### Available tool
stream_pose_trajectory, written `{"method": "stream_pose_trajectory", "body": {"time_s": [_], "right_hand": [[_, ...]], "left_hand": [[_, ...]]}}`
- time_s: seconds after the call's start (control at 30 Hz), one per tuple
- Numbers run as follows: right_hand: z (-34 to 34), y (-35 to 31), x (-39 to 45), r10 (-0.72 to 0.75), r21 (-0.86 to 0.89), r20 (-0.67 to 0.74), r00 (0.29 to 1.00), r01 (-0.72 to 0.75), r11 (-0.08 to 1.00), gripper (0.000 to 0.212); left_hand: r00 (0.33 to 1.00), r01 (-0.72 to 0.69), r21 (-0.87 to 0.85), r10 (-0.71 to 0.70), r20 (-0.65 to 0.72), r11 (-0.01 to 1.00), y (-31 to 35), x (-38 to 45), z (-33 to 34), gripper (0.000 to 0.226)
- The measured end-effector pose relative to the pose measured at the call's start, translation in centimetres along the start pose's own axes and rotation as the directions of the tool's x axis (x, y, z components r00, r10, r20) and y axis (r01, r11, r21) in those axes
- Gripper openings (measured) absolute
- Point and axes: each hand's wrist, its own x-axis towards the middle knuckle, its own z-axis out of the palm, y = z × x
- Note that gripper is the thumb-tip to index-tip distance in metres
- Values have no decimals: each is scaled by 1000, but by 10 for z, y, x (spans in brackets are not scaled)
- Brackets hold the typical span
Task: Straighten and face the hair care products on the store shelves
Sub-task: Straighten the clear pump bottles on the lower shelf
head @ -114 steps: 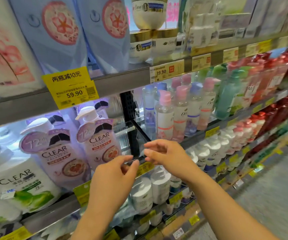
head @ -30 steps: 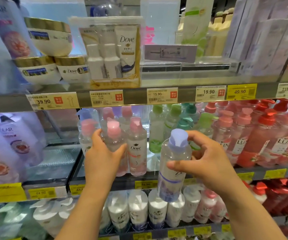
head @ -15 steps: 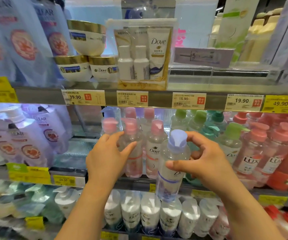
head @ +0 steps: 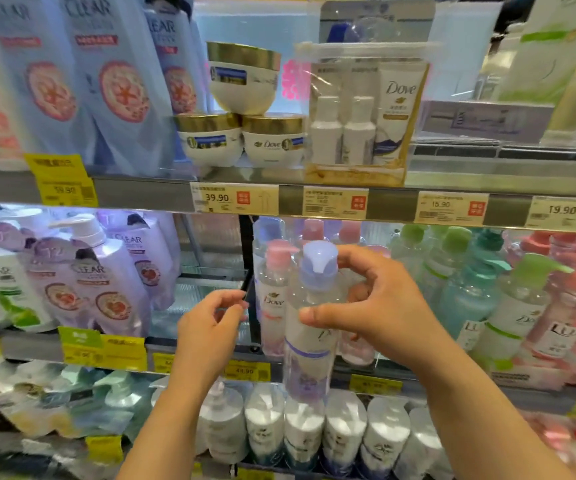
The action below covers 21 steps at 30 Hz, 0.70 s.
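The clear plastic bottle with the lavender pump cap (head: 309, 327) is held out in front of the middle shelf (head: 376, 374), upright, its base hanging below the shelf edge and so not yet seated. Your right hand (head: 373, 306) holds it: the thumb presses across the label while the fingers (head: 359, 252) curl round behind the neck and cap. Your left hand (head: 210, 327) hangs just beside it, off the bottle, fingers loosely curled near a dark shelf divider (head: 247, 289); whether they pinch anything you cannot tell. Directly behind stands the row of clear pink-capped Dove bottles (head: 274, 299), then green-capped (head: 452, 268) and red Lux bottles (head: 570, 323) to the right.

Step in hand, as judged: returning one pulled bottle to its lane. The next move calls for lifting the base clear of the shelf lip, turning the label and pump spout to face you, and setting it down flush with the front row without knocking the pink-capped neighbours.
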Motion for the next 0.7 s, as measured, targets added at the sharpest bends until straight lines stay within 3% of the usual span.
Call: {"method": "stream_pose_trajectory", "body": {"time_s": [0.1,0.17,0.23,0.27,0.37,0.5,0.6,0.7], "right_hand": [[34,-7,16,-34,26,40,999,33,999,62],[55,-9,28,-41,48,66,997,38,998,59],[73,-8,40,-57,26,78,995,55,998,57],[81,-7,46,-63,10,78,995,63,998,56],[101,-5,59,-73,-50,87,994,78,996,58],[113,0,61,-34,-110,98,995,45,993,63],[103,10,45,7,-43,58,998,-5,999,67],[82,24,18,64,-6,-39,997,-64,998,49]], "left_hand": [[980,-68,-136,91,176,988,4,1,-24,40],[911,-90,-256,184,370,962,5,1,-45,46],[840,-114,-221,212,499,969,3,6,-59,50],[835,-149,-151,206,510,977,2,9,-63,52],[906,-234,4,217,364,972,-1,21,-61,48],[937,-229,46,207,282,972,-22,39,-53,53],[949,-195,76,169,266,978,-37,53,-45,52],[949,-170,82,140,281,982,-49,64,-33,56]]}}
